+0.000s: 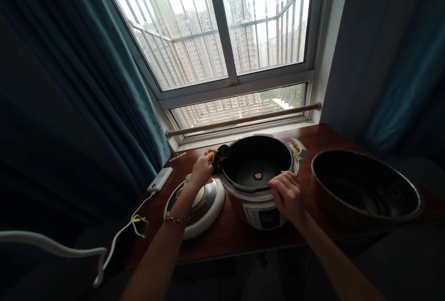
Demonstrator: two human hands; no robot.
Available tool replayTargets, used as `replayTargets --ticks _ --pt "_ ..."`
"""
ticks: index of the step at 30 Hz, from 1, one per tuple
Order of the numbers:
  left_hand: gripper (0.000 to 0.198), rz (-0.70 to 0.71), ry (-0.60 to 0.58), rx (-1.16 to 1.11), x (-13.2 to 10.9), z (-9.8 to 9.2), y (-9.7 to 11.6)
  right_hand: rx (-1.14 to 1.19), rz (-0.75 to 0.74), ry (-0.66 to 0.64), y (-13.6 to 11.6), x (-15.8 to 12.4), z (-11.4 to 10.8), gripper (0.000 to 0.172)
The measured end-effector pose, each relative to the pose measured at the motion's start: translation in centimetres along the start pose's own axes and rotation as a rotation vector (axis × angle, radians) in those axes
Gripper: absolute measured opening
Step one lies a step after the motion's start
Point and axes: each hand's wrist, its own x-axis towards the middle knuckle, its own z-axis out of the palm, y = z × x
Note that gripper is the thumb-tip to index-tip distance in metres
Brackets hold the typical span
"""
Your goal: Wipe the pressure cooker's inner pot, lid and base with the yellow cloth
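An electric pressure cooker (239, 206) stands lidless on the wooden table, its dark inside showing a small round disc at the bottom. My left hand (202, 170) is closed on a black-and-yellow cloth (222, 153) at the cooker's left rim; its exact shape is hard to make out. The fingers of my right hand (288, 193) are curled over the cooker's front right rim. Below my left forearm lies the round lid (219, 199), partly hidden by that arm. To the right of the cooker sits the removed inner pot (323, 194), dark inside.
A white power strip (160, 179) with white cables (118, 236) lies at the left of the table (229, 241). Behind the table is a barred window with a horizontal rail (243, 120). A blue curtain (139, 120) hangs close by on the left.
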Motion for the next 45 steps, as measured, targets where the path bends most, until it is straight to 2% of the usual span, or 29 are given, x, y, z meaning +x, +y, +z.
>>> replayTargets --ticks 2,6,10,17,20,23,27,30,32,34,38,40,42,45 --pt "0.021 -0.069 0.098 0.154 -1.6 0.7 0.5 0.003 0.0 -0.003 0.0 0.0 0.0 0.013" --pt "0.021 -0.118 0.2 0.401 -4.6 1.4 2.3 0.0 0.009 -0.012 -0.1 0.1 -0.1 0.013" --pt "0.018 -0.14 0.23 0.44 -7.7 1.6 4.8 -0.002 0.012 -0.007 -0.3 0.2 -0.3 0.014" --pt "0.014 -0.118 0.267 0.225 -13.0 2.7 9.0 0.02 0.035 -0.02 -0.3 0.4 -0.5 0.015" --pt "0.019 -0.015 0.293 0.005 -14.8 4.1 10.9 0.058 0.027 -0.014 -0.4 0.4 -0.7 0.018" --pt "0.028 0.104 0.303 -0.205 -15.9 5.6 12.7 0.167 0.072 0.041 -1.5 0.3 -1.8 0.029" --pt "0.035 0.142 0.331 -0.355 -16.0 6.6 14.2 0.265 0.171 0.111 -4.5 -0.3 -4.9 0.039" --pt "0.034 0.099 0.382 -0.386 -15.1 6.4 14.5 0.155 0.101 0.148 -6.6 -0.8 -6.8 0.044" --pt "0.037 0.095 0.402 -0.388 -14.6 6.1 14.4 0.092 0.006 0.08 -7.4 -0.6 -7.2 0.048" --pt "0.042 0.141 0.388 -0.406 -14.4 5.8 14.3 0.055 -0.038 -0.041 -7.4 -0.1 -6.8 0.046" --pt "0.045 0.185 0.318 -0.488 -14.7 5.0 13.5 -0.096 0.08 -0.199 -6.1 1.8 -4.8 0.037" --pt "0.04 0.144 0.35 -0.493 -14.8 4.6 12.8 -0.164 0.106 -0.251 -5.4 2.8 -3.8 0.042" --pt "0.035 0.112 0.435 -0.439 -14.3 4.1 11.9 -0.233 0.098 -0.308 -5.1 3.4 -3.1 0.045" --pt "0.036 0.129 0.478 -0.338 -13.0 4.0 10.3 -0.32 0.039 -0.373 -4.9 3.7 -2.9 0.025"
